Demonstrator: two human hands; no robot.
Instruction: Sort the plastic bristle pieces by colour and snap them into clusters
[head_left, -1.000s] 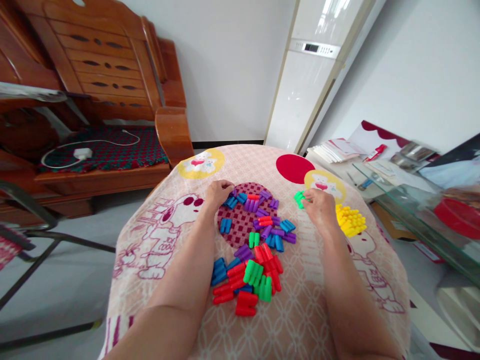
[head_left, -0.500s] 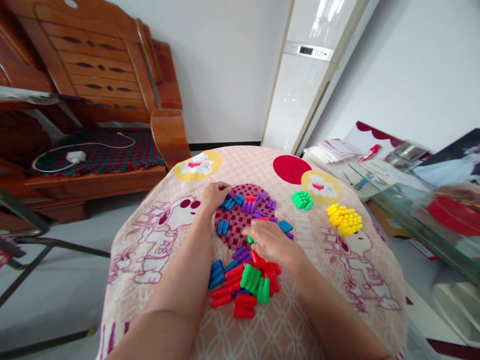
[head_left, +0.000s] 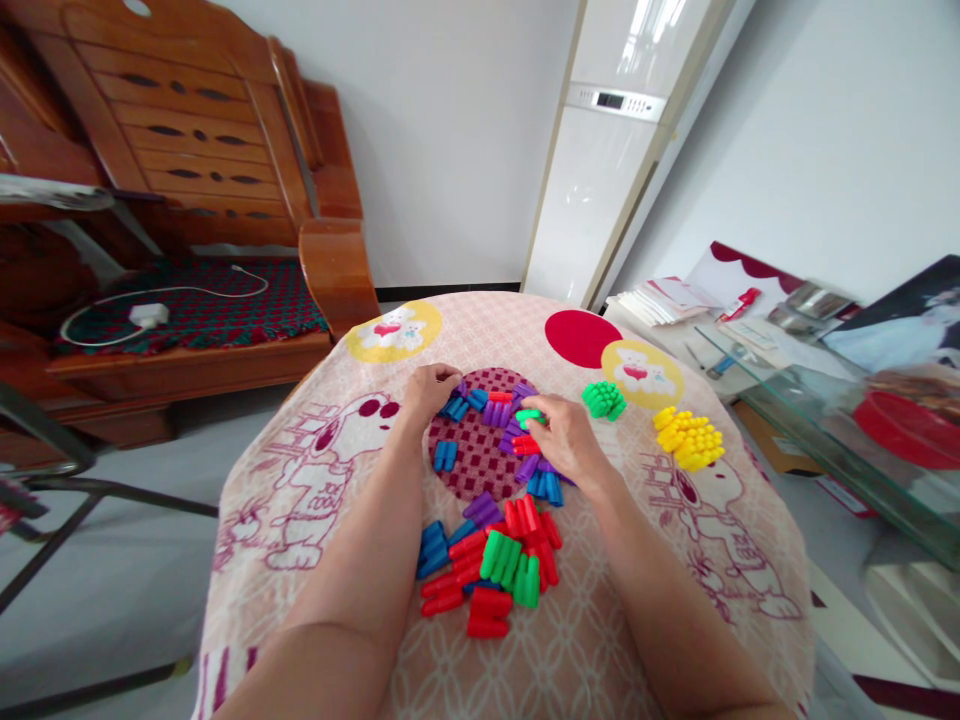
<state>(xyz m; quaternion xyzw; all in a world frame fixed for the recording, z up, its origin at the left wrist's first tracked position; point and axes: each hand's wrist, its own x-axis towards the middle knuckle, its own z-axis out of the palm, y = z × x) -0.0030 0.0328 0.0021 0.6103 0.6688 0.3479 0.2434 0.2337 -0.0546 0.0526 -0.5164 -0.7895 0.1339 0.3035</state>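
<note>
My right hand (head_left: 564, 432) pinches a green bullet-shaped toy block (head_left: 530, 416) over the right part of the dark red round patch (head_left: 472, 460) on the cloth. Beneath and around it lie purple blocks (head_left: 498, 413), a red block (head_left: 525, 445) and blue blocks (head_left: 545, 488). My left hand (head_left: 431, 388) rests at the patch's far left edge, fingers closed beside blue blocks (head_left: 454, 407); what is in its fingertips is hidden. Nearer me is a loose pile of red blocks (head_left: 490, 610), green blocks (head_left: 501, 557) and blue blocks (head_left: 432, 548).
A green cluster (head_left: 604, 400) and a yellow cluster (head_left: 688, 438) of blocks stand on the right of the round table with its patterned cloth (head_left: 315, 600). A wooden bench (head_left: 202, 130) is at the left, a glass shelf (head_left: 840, 440) at the right.
My right hand has moved away from me and to the right, carrying the green block. Blue blocks at the patch's right side now lie nearer me. My left hand has stayed put.
</note>
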